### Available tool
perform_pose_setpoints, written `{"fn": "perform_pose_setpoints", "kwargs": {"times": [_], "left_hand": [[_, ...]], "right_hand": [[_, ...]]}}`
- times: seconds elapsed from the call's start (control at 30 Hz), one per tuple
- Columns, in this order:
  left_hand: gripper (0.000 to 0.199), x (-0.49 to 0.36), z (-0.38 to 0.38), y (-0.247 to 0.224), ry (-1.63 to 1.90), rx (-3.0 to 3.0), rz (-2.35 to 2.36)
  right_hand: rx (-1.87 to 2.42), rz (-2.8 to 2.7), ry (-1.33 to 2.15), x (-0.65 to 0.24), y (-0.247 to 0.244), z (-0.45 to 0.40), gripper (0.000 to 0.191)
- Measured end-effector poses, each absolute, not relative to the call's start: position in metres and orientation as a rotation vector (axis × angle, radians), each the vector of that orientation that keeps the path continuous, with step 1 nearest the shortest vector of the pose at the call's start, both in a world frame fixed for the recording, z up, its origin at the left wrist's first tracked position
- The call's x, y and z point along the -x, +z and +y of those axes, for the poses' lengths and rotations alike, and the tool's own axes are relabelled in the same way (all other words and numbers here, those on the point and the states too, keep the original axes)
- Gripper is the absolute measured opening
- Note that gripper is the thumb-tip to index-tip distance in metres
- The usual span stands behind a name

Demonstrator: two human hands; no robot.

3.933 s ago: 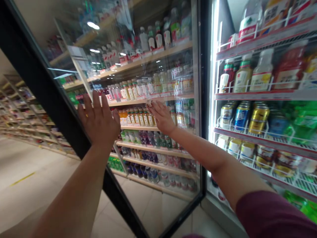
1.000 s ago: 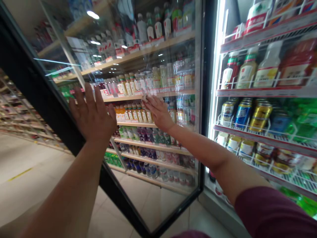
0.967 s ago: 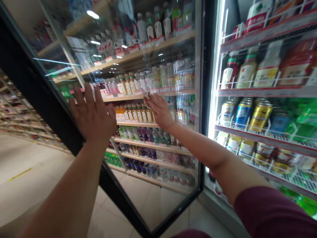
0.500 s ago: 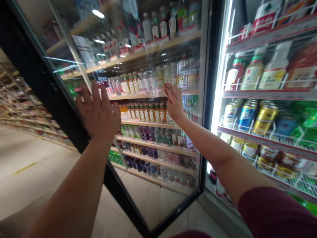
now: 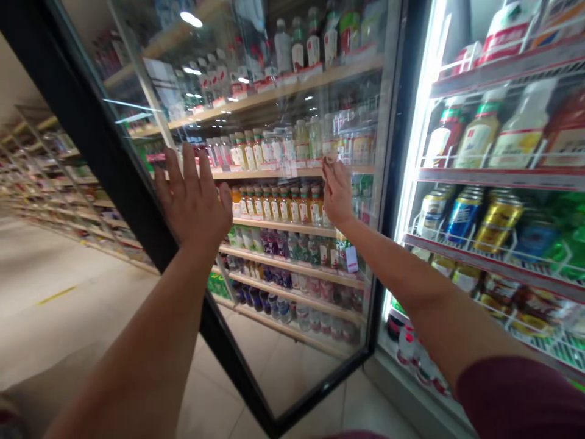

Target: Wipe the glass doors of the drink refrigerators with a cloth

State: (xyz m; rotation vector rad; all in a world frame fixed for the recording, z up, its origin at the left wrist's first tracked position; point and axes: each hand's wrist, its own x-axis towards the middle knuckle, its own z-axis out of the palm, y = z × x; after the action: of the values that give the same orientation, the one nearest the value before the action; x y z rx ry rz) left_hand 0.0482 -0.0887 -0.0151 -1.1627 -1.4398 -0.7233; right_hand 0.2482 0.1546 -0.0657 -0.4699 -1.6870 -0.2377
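My left hand (image 5: 195, 198) is spread with its palm toward the glass door (image 5: 292, 372), close to the door's black frame (image 5: 132, 183). The fingers are apart and hold nothing. Farther right, my right hand (image 5: 338, 192) is raised to the same pane, its fingers slightly bent and close together, fingertips at the glass. I see nothing held in it, though its palm is partly hidden. The door stands swung out from a lit drinks cooler (image 5: 414, 152). Through the pane, wooden shelves (image 5: 278, 174) show rows of bottles (image 5: 274, 207).
Inside the cooler on the right, wire-fronted shelves (image 5: 484, 177) hold bottles (image 5: 475, 137) and cans (image 5: 498, 222). Long store shelving (image 5: 68, 171) runs along the left. The pale tiled floor (image 5: 41, 262) carries a yellow strip (image 5: 55, 296). Ceiling lights reflect in the glass.
Both hands and the door appear slightly farther right in the view, partly because the view has shifted. Hand poses look much the same, and the door is still ajar.
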Motion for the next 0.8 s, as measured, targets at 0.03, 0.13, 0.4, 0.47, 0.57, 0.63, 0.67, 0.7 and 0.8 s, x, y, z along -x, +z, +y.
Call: {"fn": "perform_pose_setpoints", "kwargs": {"times": [0.03, 0.13, 0.4, 0.47, 0.57, 0.63, 0.67, 0.7, 0.8], "left_hand": [[0.069, -0.049, -0.089, -0.015, -0.724, 1.17, -1.441], [0.068, -0.051, -0.09, -0.015, -0.734, 1.189, -1.456], [0.074, -0.053, -0.092, -0.012, -0.875, 1.238, -1.532], [0.075, -0.053, -0.092, -0.011, -0.874, 1.225, -1.542], [0.072, -0.05, -0.089, -0.011, -0.869, 1.208, -1.512], [0.07, -0.047, -0.087, -0.012, -0.877, 1.213, -1.477], [0.069, -0.045, -0.086, -0.012, -0.88, 1.219, -1.463], [0.068, -0.043, -0.084, -0.012, -0.877, 1.221, -1.453], [0.068, -0.037, -0.081, -0.013, -0.818, 1.195, -1.439]], "right_hand": [[0.445, -1.71, -0.257, -0.248, -0.069, 0.153, 0.059], [0.34, -1.786, -0.297, -0.248, -0.075, 0.15, 0.06], [0.472, -1.595, -0.196, -0.249, -0.059, 0.169, 0.059], [0.435, -1.632, -0.248, -0.247, -0.068, 0.163, 0.057], [0.354, -1.717, -0.315, -0.248, -0.075, 0.163, 0.055], [0.337, -1.734, -0.302, -0.254, -0.069, 0.172, 0.054], [0.351, -1.715, -0.275, -0.257, -0.065, 0.179, 0.054], [0.381, -1.68, -0.239, -0.26, -0.061, 0.185, 0.055], [0.475, -1.576, -0.154, -0.265, -0.059, 0.196, 0.057]]}}
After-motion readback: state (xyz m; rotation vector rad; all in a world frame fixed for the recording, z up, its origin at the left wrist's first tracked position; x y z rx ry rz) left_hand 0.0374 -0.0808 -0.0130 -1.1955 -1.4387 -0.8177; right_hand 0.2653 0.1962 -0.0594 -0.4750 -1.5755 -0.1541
